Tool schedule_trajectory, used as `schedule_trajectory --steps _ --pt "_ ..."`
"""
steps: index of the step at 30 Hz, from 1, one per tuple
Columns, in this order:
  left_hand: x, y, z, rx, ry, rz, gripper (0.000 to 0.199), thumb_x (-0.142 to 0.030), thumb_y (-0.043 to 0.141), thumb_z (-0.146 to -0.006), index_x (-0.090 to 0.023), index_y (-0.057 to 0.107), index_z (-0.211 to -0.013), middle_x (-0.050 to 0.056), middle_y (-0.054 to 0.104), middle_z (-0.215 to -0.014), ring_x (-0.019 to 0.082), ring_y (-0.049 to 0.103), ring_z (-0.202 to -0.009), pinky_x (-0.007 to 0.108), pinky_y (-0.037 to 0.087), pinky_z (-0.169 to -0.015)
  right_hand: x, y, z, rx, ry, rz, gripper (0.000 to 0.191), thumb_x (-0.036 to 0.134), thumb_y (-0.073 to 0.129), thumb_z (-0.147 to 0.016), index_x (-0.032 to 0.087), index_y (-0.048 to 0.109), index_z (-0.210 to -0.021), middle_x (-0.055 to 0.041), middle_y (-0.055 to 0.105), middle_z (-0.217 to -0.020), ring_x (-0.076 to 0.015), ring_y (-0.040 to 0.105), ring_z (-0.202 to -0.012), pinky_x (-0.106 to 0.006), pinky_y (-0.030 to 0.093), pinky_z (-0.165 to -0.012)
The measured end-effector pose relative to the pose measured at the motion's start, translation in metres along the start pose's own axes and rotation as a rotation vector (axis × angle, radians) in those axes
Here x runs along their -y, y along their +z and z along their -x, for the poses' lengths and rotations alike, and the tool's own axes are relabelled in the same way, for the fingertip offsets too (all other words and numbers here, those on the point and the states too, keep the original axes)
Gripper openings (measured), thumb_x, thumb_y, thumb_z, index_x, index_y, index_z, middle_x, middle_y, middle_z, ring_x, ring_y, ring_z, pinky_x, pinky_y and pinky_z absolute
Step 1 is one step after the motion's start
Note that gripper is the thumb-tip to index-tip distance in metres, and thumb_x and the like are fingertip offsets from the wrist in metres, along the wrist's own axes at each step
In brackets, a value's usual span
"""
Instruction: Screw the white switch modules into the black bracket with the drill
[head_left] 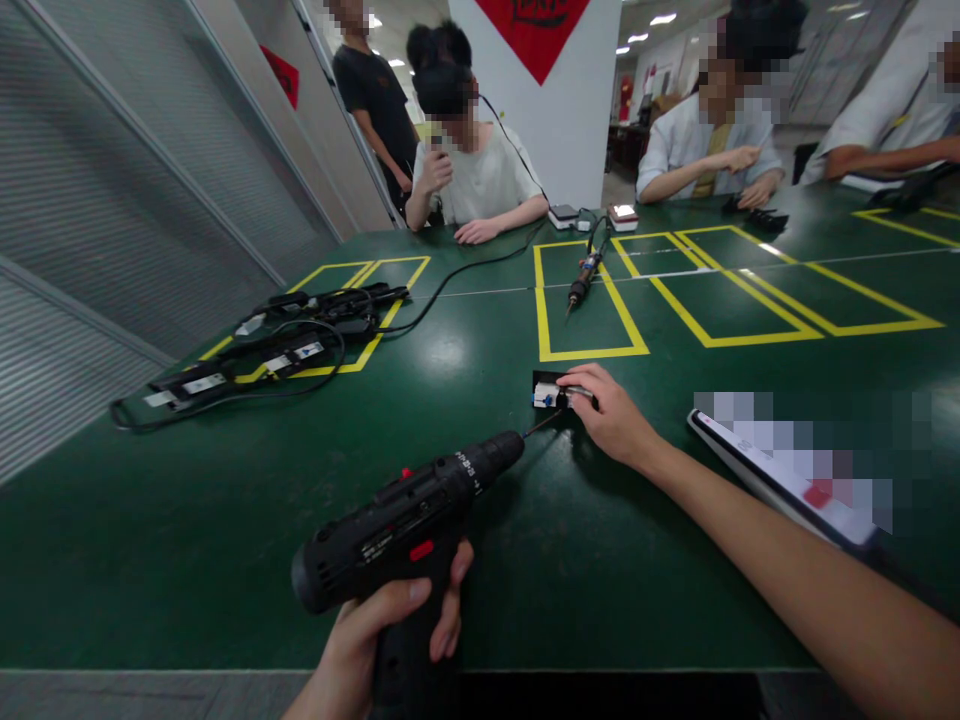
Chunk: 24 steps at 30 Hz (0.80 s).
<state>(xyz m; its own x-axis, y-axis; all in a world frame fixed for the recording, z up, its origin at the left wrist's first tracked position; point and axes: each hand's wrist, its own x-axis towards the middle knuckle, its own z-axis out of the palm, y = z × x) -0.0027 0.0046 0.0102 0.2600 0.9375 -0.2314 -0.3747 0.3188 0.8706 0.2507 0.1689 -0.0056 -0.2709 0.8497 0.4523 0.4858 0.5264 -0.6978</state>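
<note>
In my left hand (pixel 397 610) is a black cordless drill (pixel 420 500) with red buttons, my fingers wrapped round its handle. Its thin bit (pixel 541 423) points away to the right and its tip reaches the small part in front of my right hand; whether they touch I cannot tell. My right hand (pixel 604 408) is closed on that part, a small black, white and blue piece (pixel 549 393), at the middle of the table. Its right end is hidden by my fingers.
The green table (pixel 225 530) bears yellow tape rectangles (pixel 592 354). Black power strips and cables (pixel 300 335) lie at left. A soldering-iron-like tool (pixel 583 280) lies beyond my right hand. A tablet-like device (pixel 787 480) is at right. Several people sit or stand across the table.
</note>
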Motion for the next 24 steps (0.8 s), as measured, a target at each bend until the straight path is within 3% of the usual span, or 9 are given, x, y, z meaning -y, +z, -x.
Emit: schedule_trajectory --steps 2,7,24 --pt "-0.0002 -0.0001 0.0001 0.0 0.006 0.007 0.021 -0.026 0.05 -0.074 -0.01 0.055 -0.087 0.007 0.058 -0.074 0.01 0.047 -0.04 0.03 0.043 -0.045 -0.0002 -0.0002 0.0 -0.003 -0.001 -0.002 0.028 0.015 0.041 -0.084 0.02 0.062 -0.102 -0.0082 0.054 -0.107 -0.0213 0.05 -0.104 -0.041 0.039 -0.095" --pt "-0.0003 -0.002 0.0 0.069 -0.031 -0.024 0.023 -0.028 0.046 -0.077 -0.008 0.055 -0.084 0.004 0.052 -0.048 0.014 0.048 -0.042 0.028 0.041 -0.047 0.0005 -0.0013 0.0001 0.008 0.004 -0.001 0.028 0.016 0.041 -0.084 0.02 0.062 -0.103 -0.0085 0.054 -0.108 -0.0215 0.05 -0.104 -0.041 0.039 -0.095" --pt "-0.0025 -0.0035 -0.002 0.1 -0.054 -0.055 0.029 -0.032 0.047 -0.076 -0.008 0.054 -0.091 0.006 0.057 -0.049 0.016 0.048 -0.045 0.027 0.037 -0.049 -0.0023 -0.0018 0.0005 0.016 0.001 -0.013 0.029 0.017 0.039 -0.086 0.02 0.062 -0.104 -0.0079 0.054 -0.109 -0.0209 0.049 -0.104 -0.039 0.038 -0.094"
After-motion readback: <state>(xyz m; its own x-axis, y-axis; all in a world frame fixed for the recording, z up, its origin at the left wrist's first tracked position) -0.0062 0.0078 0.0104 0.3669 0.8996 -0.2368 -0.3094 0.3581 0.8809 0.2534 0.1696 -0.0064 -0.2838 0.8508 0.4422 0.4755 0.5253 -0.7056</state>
